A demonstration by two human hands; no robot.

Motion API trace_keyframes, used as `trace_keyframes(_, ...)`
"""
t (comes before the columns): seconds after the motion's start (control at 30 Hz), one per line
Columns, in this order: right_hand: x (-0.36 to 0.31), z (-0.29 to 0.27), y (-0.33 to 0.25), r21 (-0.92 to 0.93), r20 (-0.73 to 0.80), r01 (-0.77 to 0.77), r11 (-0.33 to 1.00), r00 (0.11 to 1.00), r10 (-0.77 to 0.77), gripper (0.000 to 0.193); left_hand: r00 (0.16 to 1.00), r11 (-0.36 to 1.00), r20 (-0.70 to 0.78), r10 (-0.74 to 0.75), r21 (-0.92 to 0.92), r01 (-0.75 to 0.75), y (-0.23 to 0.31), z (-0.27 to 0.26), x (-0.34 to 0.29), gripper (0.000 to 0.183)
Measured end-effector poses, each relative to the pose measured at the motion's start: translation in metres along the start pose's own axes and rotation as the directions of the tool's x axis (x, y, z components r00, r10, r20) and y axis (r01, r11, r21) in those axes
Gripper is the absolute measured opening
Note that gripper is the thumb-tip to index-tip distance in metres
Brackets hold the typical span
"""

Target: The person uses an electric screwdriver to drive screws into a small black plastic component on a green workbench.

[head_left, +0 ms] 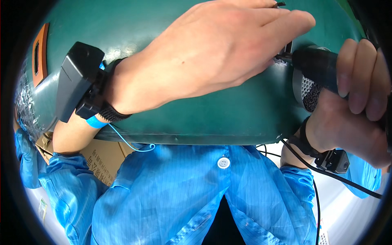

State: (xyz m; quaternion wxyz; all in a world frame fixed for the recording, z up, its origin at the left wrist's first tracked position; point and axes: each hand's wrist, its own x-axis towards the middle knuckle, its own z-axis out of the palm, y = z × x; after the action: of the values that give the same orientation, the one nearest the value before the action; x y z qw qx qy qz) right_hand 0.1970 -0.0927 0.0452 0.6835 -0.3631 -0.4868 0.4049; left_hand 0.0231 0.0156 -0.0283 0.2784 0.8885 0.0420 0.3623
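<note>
My right hand [351, 110] is wrapped round a black powered screwdriver [316, 67], which lies nearly level and points left. Its bit reaches a small metallic part [281, 59] beside my left hand; most of that part is hidden. My left hand [216, 47] stretches across the green mat with its fingers bent down and closed. Past its fingers shows a thin dark piece [280, 4], but what they grip is covered by the hand. Just below the screwdriver sits a round perforated metal dish [299, 90] with many small black screws [312, 98] in it.
A green mat [196, 116] covers the table up to its near edge. An orange slotted piece [39, 55] lies at the left, near clear plastic wrap [28, 108]. Black cable [347, 176] runs below my right wrist. A cardboard box [102, 153] stands below the table edge.
</note>
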Motion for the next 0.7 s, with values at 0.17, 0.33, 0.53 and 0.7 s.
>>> trace_keyframes(0.17, 0.0, 0.011, 0.008, 0.006, 0.022, -0.025, 1.0, 0.999, 0.025, 0.025, 1.0, 1.0, -0.016, -0.001, 0.002, 0.001, -0.002, -0.003, -0.002, 0.031)
trace_keyframes(0.33, 0.009, 0.015, 0.017, 0.017, 0.035, -0.035, 0.999, 0.999, 0.035, 0.025, 1.0, 0.999, -0.024, 0.004, 0.033, -0.003, -0.01, -0.007, -0.001, 0.029)
trace_keyframes(0.53, 0.024, 0.023, 0.003, -0.036, 0.001, 0.004, 0.999, 1.0, -0.004, 0.027, 0.974, 0.996, 0.211, -0.085, -0.007, 0.089, 0.001, -0.024, 0.021, 0.067)
trace_keyframes(0.7, 0.013, 0.039, 0.007, -0.064, -0.213, 0.086, 0.994, 0.972, -0.098, 0.021, 0.941, 0.998, 0.338, -0.013, 0.066, -0.01, -0.002, -0.021, 0.013, 0.038)
